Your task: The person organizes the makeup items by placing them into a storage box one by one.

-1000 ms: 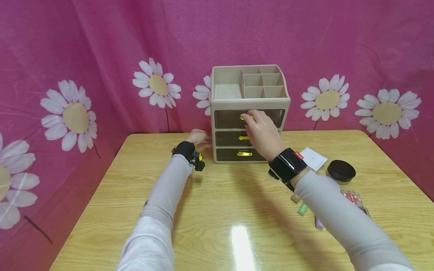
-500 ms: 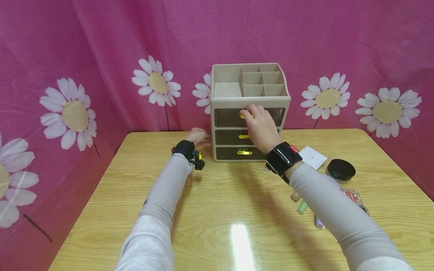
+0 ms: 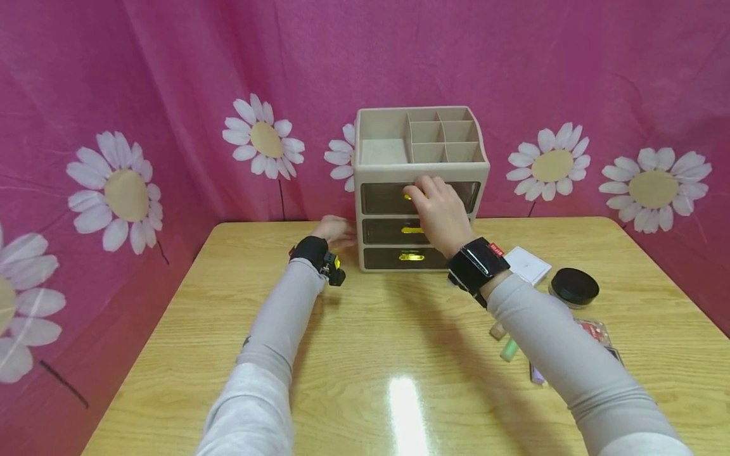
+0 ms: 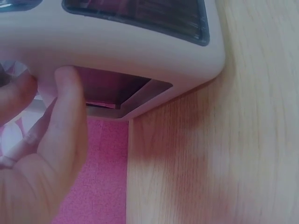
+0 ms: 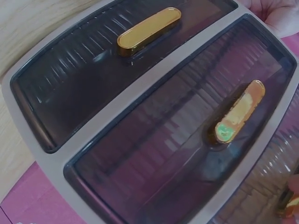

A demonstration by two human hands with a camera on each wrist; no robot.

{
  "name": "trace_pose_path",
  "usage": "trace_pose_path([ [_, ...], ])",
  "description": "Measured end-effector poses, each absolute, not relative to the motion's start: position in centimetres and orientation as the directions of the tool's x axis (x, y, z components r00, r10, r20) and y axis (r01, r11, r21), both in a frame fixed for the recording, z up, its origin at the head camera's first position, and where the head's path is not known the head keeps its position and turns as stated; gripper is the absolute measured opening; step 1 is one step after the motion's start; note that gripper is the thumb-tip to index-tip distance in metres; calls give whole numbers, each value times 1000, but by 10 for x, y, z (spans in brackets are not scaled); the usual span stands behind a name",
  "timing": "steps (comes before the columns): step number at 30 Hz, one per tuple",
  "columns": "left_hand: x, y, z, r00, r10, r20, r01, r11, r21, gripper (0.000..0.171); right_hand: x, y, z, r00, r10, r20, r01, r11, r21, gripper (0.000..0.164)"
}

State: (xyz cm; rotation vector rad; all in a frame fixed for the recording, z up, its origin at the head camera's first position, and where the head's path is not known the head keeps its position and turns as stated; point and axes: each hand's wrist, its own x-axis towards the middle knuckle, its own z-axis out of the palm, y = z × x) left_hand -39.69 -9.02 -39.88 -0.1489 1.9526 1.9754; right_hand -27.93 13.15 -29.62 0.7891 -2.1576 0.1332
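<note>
A beige drawer organizer (image 3: 422, 174) with dark see-through drawer fronts and divided compartments on top stands upright at the back of the table. My right hand (image 3: 441, 212) pinches the gold handle (image 5: 293, 200) of its top drawer. That drawer sits flush with the front. Lower down, the middle handle (image 5: 240, 112) and bottom handle (image 5: 149, 30) are untouched, both drawers closed. My left hand (image 3: 336, 231) is at the organizer's left side. In the left wrist view, its thumb and fingers (image 4: 67, 98) grip the side frame beside a cut-out opening (image 4: 117, 91).
To the right on the wooden table (image 3: 228, 392) lie a white square box (image 3: 529, 265), a round black-lidded jar (image 3: 574, 287), a green tube (image 3: 509, 349), a purple item (image 3: 537, 375) and a red-patterned case (image 3: 594, 330). My right forearm partly covers them. A pink flowered cloth (image 3: 319, 57) hangs behind.
My right hand and wrist have shifted slightly left and up while staying at the top drawer's handle. The left hand and the drawers look the same.
</note>
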Motion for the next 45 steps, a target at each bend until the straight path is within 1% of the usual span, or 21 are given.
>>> trace_pose_path([
  [2, -378, -87, -379, -928, 159, -336, -332, 51, 942, 33, -279, 132, -295, -467, -500, 729, -576, 798, 178, 25],
  [3, -364, -85, -364, -924, 130, -360, -352, 78, 933, 36, -279, 132, -294, -466, -503, 728, -573, 799, 185, 25],
  [6, -347, -83, -345, -920, 134, -368, -358, 96, 929, 37, -276, 133, -292, -471, -505, 723, -565, 802, 192, 26],
  [11, -336, -81, -333, -916, 147, -375, -364, 92, 927, 39, -268, 136, -292, -467, -503, 727, -575, 798, 183, 23],
  [19, -338, -82, -335, -917, 142, -374, -366, 81, 927, 39, -250, 139, -293, -405, -531, 744, -620, 758, 203, 23],
  [23, -340, -83, -338, -915, 138, -378, -369, 88, 925, 38, -240, 139, -293, -396, -544, 739, -638, 742, 204, 25],
  [28, -340, -82, -339, -916, 139, -377, -371, 66, 926, 40, -227, 140, -294, -394, -558, 731, -648, 733, 210, 31],
  [31, -339, -81, -340, -917, 145, -372, -367, 58, 928, 40, -221, 142, -295, -379, -561, 736, -651, 727, 218, 31],
  [33, -346, -82, -347, -920, 147, -363, -361, 44, 932, 39, -216, 142, -295, -371, -561, 740, -653, 724, 222, 31],
  [38, -362, -83, -366, -927, 150, -345, -348, 7, 937, 38, -206, 143, -295, -380, -558, 737, -656, 725, 210, 31],
  [45, -359, -83, -364, -925, 148, -350, -355, -6, 935, 38, -193, 144, -295, -403, -553, 729, -668, 722, 178, 31],
])
